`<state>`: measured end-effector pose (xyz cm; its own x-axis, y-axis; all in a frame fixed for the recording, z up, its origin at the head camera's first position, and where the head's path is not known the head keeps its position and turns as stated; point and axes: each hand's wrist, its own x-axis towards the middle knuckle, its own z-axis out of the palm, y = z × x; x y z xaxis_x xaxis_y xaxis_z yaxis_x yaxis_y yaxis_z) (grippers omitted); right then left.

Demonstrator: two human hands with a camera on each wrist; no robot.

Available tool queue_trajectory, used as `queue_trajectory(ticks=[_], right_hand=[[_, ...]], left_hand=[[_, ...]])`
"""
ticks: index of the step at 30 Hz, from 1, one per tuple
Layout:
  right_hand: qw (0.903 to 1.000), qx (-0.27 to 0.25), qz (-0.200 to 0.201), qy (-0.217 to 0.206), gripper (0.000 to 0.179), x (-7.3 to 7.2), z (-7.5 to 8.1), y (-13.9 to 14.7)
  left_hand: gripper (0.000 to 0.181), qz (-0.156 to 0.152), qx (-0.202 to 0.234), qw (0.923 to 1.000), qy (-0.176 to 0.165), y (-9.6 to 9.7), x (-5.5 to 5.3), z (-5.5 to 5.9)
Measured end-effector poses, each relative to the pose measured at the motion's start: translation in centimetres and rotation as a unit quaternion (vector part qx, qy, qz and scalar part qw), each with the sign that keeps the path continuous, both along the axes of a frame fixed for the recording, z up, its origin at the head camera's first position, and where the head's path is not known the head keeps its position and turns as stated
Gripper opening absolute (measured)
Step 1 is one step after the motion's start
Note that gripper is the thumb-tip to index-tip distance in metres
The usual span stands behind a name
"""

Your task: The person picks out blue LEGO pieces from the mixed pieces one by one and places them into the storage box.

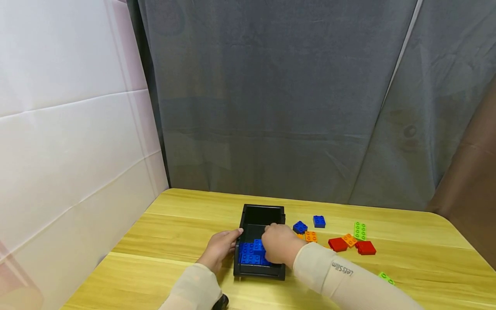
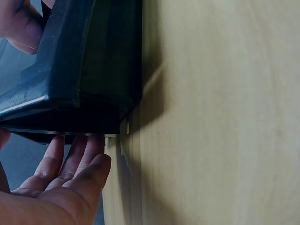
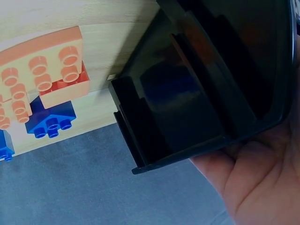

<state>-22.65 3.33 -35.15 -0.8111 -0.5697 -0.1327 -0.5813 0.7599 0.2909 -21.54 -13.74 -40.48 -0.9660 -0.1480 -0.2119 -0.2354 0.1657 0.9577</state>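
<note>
A black bin stands on the wooden table, with several blue toy bricks packed in its near end. My left hand holds the bin's left wall, thumb at the rim; the left wrist view shows its fingertips against the outside. Over the bin's right wall reaches my right hand, fingers curled down at the blue bricks. Its fingertips are hidden, so whether they pinch a brick cannot be seen. In the right wrist view, part of a hand shows behind the bin's dark wall.
Right of the bin lie loose blue bricks, orange bricks, red bricks and a lime green brick. Another green brick is partly covered by the right sleeve. A grey curtain hangs behind the table.
</note>
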Motion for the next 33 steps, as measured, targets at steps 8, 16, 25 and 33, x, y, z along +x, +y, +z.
queue_trajectory(ticks=[8,16,25,33], right_hand=[[0.9998,-0.004,0.011,0.013,0.031,0.1,-0.2,0.1],[0.9996,-0.022,0.012,0.016,0.030,0.0,-0.4,0.4],[0.9976,-0.060,0.028,0.022,0.031,0.5,0.6,1.3],[0.9857,-0.157,0.045,0.044,0.032,-0.4,0.8,2.9]], left_hand=[[0.059,0.000,-0.002,1.0000,-0.007,0.0,-0.1,0.0],[0.059,0.001,0.001,1.0000,-0.008,0.1,-0.1,-0.1],[0.058,-0.006,0.010,0.9999,0.001,0.0,-0.1,-0.2],[0.058,-0.001,0.008,1.0000,-0.003,0.1,-0.1,-0.1]])
